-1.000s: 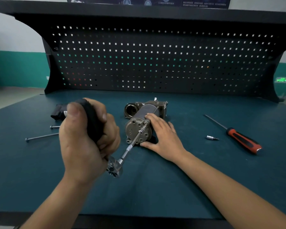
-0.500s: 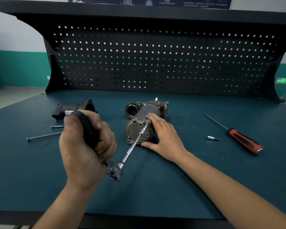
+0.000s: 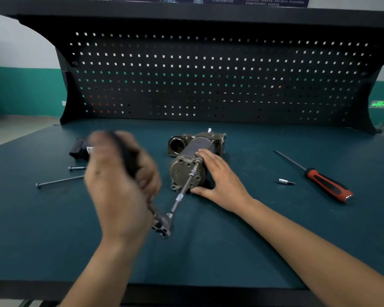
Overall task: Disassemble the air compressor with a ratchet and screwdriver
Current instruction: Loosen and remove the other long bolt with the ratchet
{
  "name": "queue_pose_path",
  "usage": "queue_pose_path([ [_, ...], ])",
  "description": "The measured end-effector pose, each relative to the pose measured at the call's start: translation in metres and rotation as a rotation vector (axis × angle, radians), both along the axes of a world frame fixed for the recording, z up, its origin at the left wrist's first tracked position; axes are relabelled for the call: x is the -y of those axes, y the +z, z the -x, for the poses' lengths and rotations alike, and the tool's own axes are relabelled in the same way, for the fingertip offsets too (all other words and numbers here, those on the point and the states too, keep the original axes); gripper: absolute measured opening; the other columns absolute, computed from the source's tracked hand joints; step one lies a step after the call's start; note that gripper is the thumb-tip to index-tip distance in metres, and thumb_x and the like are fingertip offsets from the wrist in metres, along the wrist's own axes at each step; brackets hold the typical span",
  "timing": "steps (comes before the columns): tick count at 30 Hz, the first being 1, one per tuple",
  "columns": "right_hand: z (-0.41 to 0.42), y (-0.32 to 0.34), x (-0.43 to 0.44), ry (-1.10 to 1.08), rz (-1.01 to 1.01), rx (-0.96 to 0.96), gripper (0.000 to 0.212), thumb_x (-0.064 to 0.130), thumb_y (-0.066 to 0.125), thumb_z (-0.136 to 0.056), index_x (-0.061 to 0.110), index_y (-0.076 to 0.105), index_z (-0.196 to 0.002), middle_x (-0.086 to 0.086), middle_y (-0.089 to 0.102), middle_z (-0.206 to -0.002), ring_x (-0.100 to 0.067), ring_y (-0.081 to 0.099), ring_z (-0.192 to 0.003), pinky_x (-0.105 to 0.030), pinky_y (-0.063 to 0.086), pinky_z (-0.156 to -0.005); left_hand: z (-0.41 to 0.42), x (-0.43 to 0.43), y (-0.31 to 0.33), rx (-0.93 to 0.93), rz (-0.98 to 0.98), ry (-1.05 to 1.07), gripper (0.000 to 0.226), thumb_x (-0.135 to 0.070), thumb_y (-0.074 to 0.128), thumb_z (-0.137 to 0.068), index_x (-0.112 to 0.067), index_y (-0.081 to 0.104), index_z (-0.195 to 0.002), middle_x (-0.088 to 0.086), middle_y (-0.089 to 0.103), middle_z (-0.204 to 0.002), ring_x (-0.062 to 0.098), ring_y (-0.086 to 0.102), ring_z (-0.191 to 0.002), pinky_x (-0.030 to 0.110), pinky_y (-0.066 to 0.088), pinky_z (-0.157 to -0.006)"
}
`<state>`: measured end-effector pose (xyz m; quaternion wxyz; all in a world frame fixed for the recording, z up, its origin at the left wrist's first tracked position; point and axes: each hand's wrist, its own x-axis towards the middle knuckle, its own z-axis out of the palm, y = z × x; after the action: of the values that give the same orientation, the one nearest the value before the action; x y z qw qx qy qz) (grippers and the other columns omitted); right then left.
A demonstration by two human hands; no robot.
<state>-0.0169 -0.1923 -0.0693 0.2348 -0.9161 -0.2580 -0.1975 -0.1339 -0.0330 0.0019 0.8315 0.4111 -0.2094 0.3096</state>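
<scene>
Step in hand, by my read: backing out a long bolt at the end cap of the air compressor (image 3: 187, 171). It lies on its side at mid-frame on the tabletop (image 3: 208, 262), end cap facing you.

Left hand (image 3: 120, 187), left of centre: grip closed tight round the black handle of the ratchet (image 3: 163, 227). The hand is motion-blurred, so likely mid-swing. The ratchet head sits just below the hand. The extension bar (image 3: 184, 192) runs up and right from it to a fastener on the cap's upper right edge.

Right hand (image 3: 223, 180): grip not closed. Fingers lie fairly straight along the right side of the motor can, thumb against the cap's lower rim. It braces and holds nothing.

Out already, judging by the layout: one long bolt (image 3: 60, 181) and a shorter bolt (image 3: 77, 167) at left, near a black housing (image 3: 79, 150). The screwdriver (image 3: 327, 186) and a small bit (image 3: 286, 181) lie at right, apart from both hands.

Next move:
- Use short strokes, with the extension in line with the bolt so the socket doesn't cam off.
- Press the can down harder with your right hand. It's round and will likely roll under torque.
- Once the bolt spins free, set the ratchet down and draw the bolt out by fingers.

Can't tell how many cap fasteners remain.
</scene>
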Motion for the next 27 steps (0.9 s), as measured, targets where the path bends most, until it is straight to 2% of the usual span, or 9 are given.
queue_pose_path([
  [3, -0.001, 0.001, 0.001, 0.025, -0.036, -0.018, 0.080, 0.034, 0.069, -0.081, 0.024, 0.022, -0.145, 0.006, 0.020, -0.153, -0.014, 0.015, -0.141, -0.031, 0.016, -0.116, 0.005, 0.018, 0.019, 0.216, -0.543, 0.027, 0.024, -0.039, 0.044, -0.082, -0.027, 0.056, -0.066, -0.016, 0.044, -0.047, -0.007, 0.038, -0.038, 0.006, 0.032, -0.041],
  [6, -0.003, 0.003, 0.002, 0.117, -0.144, -0.091, 0.070, 0.013, 0.064, -0.084, 0.014, 0.029, -0.144, -0.001, 0.024, -0.152, -0.015, 0.017, -0.142, -0.032, 0.014, -0.117, 0.002, 0.029, 0.020, 0.530, -1.224, 0.026, 0.016, -0.024, 0.051, -0.086, -0.014, 0.062, -0.082, -0.015, 0.033, -0.058, -0.011, 0.041, -0.056, 0.002, 0.032, -0.055],
  [8, -0.006, 0.003, 0.001, 0.083, -0.084, -0.066, 0.063, 0.022, 0.052, -0.086, 0.015, 0.028, -0.144, 0.002, 0.023, -0.152, -0.014, 0.017, -0.141, -0.024, 0.008, -0.116, 0.001, 0.029, 0.019, 0.614, -1.370, -0.047, 0.022, -0.024, 0.055, -0.087, -0.003, 0.063, -0.086, -0.015, 0.029, -0.058, -0.009, 0.039, -0.061, 0.002, 0.034, -0.060],
  [10, -0.008, 0.000, 0.000, 0.074, -0.092, -0.007, 0.065, 0.025, 0.052, -0.084, 0.014, 0.030, -0.144, 0.001, 0.025, -0.151, -0.015, 0.019, -0.141, -0.024, 0.010, -0.116, 0.003, 0.028, 0.017, 0.590, -1.228, -0.014, 0.025, -0.034, 0.050, -0.091, -0.012, 0.061, -0.087, -0.012, 0.039, -0.058, -0.010, 0.038, -0.057, 0.001, 0.031, -0.060],
  [12, -0.007, -0.002, 0.001, 0.066, -0.067, 0.002, 0.079, 0.030, 0.070, -0.079, 0.017, 0.027, -0.145, 0.002, 0.025, -0.152, -0.015, 0.019, -0.141, -0.029, 0.015, -0.116, 0.005, 0.024, 0.018, 0.408, -0.871, 0.081, 0.015, -0.038, 0.049, -0.087, -0.030, 0.059, -0.079, -0.014, 0.050, -0.059, -0.010, 0.042, -0.050, 0.004, 0.034, -0.051],
  [17, -0.007, -0.003, 0.002, 0.006, -0.029, 0.038, 0.086, 0.040, 0.072, -0.075, 0.024, 0.025, -0.145, 0.008, 0.023, -0.152, -0.014, 0.019, -0.141, -0.034, 0.020, -0.116, -0.007, -0.008, 0.022, -0.153, 0.244, 0.031, 0.043, -0.046, 0.028, -0.099, -0.020, 0.042, -0.068, -0.012, 0.027, -0.041, 0.002, 0.021, -0.032, 0.013, 0.018, -0.031],
  [20, -0.003, -0.003, 0.001, 0.018, -0.033, 0.026, 0.085, 0.040, 0.072, -0.076, 0.025, 0.024, -0.145, 0.008, 0.022, -0.153, -0.014, 0.017, -0.141, -0.033, 0.020, -0.115, -0.012, -0.017, 0.019, -0.245, 0.538, -0.050, 0.041, -0.047, 0.030, -0.099, -0.019, 0.039, -0.069, -0.010, 0.026, -0.042, 0.003, 0.021, -0.032, 0.014, 0.019, -0.031],
  [23, -0.004, 0.000, 0.002, 0.018, -0.039, 0.015, 0.085, 0.038, 0.072, -0.076, 0.024, 0.024, -0.145, 0.007, 0.022, -0.153, -0.014, 0.017, -0.141, -0.030, 0.018, -0.114, -0.008, 0.003, 0.020, -0.113, 0.118, -0.084, 0.040, -0.047, 0.032, -0.097, -0.021, 0.045, -0.069, -0.012, 0.030, -0.040, 0.002, 0.024, -0.030, 0.010, 0.020, -0.033],
  [27, 0.010, -0.002, 0.000, 0.062, -0.112, 0.038, 0.082, 0.065, 0.044, -0.081, 0.008, 0.039, -0.139, -0.008, 0.037, -0.146, -0.022, 0.030, -0.136, -0.022, 0.015, -0.114, 0.004, 0.018, 0.010, 0.482, -1.043, -0.073, 0.016, -0.027, 0.050, -0.087, -0.015, 0.058, -0.079, -0.017, 0.039, -0.062, -0.013, 0.042, -0.057, -0.001, 0.032, -0.059],
])
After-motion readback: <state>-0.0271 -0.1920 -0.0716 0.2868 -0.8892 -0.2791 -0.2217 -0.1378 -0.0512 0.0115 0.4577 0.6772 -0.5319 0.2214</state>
